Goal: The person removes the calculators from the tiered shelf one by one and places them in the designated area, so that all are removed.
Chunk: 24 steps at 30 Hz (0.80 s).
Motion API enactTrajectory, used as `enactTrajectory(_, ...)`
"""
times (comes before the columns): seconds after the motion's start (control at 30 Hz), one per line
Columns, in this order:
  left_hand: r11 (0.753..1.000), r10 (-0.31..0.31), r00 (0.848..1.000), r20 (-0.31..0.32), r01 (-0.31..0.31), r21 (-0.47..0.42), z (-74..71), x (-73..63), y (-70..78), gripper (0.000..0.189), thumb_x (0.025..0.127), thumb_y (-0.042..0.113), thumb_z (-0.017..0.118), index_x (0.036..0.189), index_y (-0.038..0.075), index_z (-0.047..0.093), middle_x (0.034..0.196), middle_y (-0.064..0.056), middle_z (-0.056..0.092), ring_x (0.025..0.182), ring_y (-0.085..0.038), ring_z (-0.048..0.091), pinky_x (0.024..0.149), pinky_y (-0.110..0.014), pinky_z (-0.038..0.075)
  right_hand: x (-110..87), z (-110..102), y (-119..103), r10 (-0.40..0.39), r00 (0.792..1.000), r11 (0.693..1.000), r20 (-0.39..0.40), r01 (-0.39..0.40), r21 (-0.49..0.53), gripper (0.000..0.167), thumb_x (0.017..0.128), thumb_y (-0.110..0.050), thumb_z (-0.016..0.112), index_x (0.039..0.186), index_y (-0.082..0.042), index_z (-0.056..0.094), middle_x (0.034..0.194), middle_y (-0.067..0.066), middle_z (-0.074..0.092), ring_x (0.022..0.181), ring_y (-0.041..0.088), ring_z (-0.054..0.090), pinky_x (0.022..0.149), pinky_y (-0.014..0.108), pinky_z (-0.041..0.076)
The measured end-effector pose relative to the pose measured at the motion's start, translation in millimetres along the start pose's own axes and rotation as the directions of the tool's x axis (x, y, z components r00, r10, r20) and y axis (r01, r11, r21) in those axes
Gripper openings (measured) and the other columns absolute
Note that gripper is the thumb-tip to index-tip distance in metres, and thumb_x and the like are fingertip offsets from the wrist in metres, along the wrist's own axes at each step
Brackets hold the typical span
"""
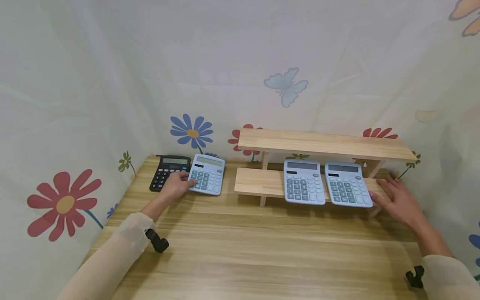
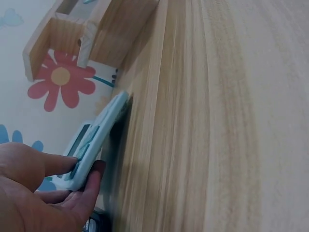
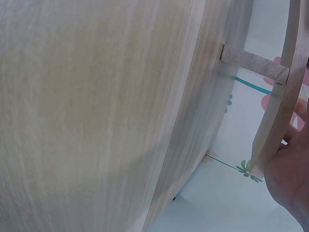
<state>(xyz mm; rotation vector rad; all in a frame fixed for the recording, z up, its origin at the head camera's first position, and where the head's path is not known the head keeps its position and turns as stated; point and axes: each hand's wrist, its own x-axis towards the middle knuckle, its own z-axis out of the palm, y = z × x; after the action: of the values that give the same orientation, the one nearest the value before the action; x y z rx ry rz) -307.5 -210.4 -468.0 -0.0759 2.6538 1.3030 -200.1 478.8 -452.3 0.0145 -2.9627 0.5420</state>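
Observation:
On the left, my left hand [image 1: 175, 186] pinches a light blue calculator [image 1: 211, 175] by its left edge. In the left wrist view the thumb [image 2: 60, 164] lies on the keys and the other fingers are under the body of this tilted calculator [image 2: 99, 137]. A black calculator [image 1: 162, 171] lies just left of it, partly covered by my hand. My right hand [image 1: 403, 204] is at the right end of the lower shelf [image 1: 258, 181], its thumb at the side of another light blue calculator [image 1: 346, 184]. A matching light blue calculator [image 1: 303, 181] leans beside that one.
The two-tier wooden rack has an upper board [image 1: 322, 141] above the leaning calculators. It stands at the back right of the wooden table [image 1: 262, 254]. A flower-printed cloth [image 1: 225, 62] hangs behind and around the table.

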Motion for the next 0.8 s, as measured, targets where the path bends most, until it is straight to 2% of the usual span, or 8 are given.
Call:
enactTrajectory(0.17, 1.0, 0.013, 1.0, -0.001, -0.013, 0.018, 2.4, -1.1, -1.5, 0.058, 0.108, 0.019, 0.06, 0.152, -0.014, 0.043, 0.141, -0.031, 0.06, 0.127, -0.038, 0.063, 0.103, -0.045, 0.057, 0.2, 0.2, 0.5, 0.0, 1.0, 1.0, -0.003, 0.0, -0.004, 0.084, 0.104, -0.056, 0.055, 0.156, 0.009, 0.038, 0.162, 0.043, 0.022, 0.149, 0.065, 0.013, 0.111, 0.085, 0.02)
enactTrajectory(0.33, 0.999, 0.031, 0.999, -0.005, -0.031, 0.024, 3.5, -1.5, -4.8, 0.056, 0.107, 0.018, 0.06, 0.151, -0.014, 0.045, 0.139, -0.03, 0.061, 0.123, -0.037, 0.064, 0.098, -0.042, 0.059, -0.1, -0.8, 0.6, -0.006, 1.0, 1.0, 0.002, 0.006, -0.003, 0.084, 0.104, -0.055, 0.055, 0.155, 0.01, 0.039, 0.161, 0.043, 0.022, 0.149, 0.065, 0.014, 0.111, 0.085, 0.019)
enactTrajectory(0.43, 0.998, 0.038, 0.999, -0.016, -0.037, 0.046, 2.9, -1.6, -5.7, 0.058, 0.106, 0.019, 0.061, 0.151, -0.013, 0.045, 0.139, -0.03, 0.06, 0.122, -0.036, 0.064, 0.1, -0.044, 0.058, 0.1, -1.3, -0.2, -0.002, 1.0, 1.0, 0.01, 0.002, -0.001, 0.084, 0.104, -0.056, 0.054, 0.155, 0.01, 0.038, 0.162, 0.043, 0.021, 0.149, 0.065, 0.013, 0.111, 0.086, 0.019)
enactTrajectory(0.67, 0.995, 0.053, 0.996, -0.078, -0.046, 0.091, 4.0, -4.2, -4.1, 0.059, 0.104, 0.018, 0.064, 0.153, -0.01, 0.045, 0.143, -0.03, 0.059, 0.13, -0.04, 0.06, 0.11, -0.051, 0.051, -0.5, -0.5, -1.0, -0.002, 1.0, 1.0, -0.002, 0.002, -0.003, 0.083, 0.104, -0.055, 0.055, 0.154, 0.01, 0.039, 0.161, 0.043, 0.022, 0.149, 0.065, 0.012, 0.111, 0.085, 0.019)
enactTrajectory(0.8, 0.988, 0.079, 0.991, -0.111, -0.063, 0.144, 6.6, -7.4, -4.7, 0.057, 0.103, 0.018, 0.066, 0.149, -0.011, 0.05, 0.141, -0.031, 0.061, 0.13, -0.041, 0.061, 0.111, -0.053, 0.05, -0.4, -0.6, -0.6, -0.005, 1.0, 1.0, 0.002, 0.005, -0.001, 0.083, 0.105, -0.055, 0.055, 0.155, 0.01, 0.039, 0.161, 0.043, 0.022, 0.15, 0.065, 0.012, 0.111, 0.086, 0.019)
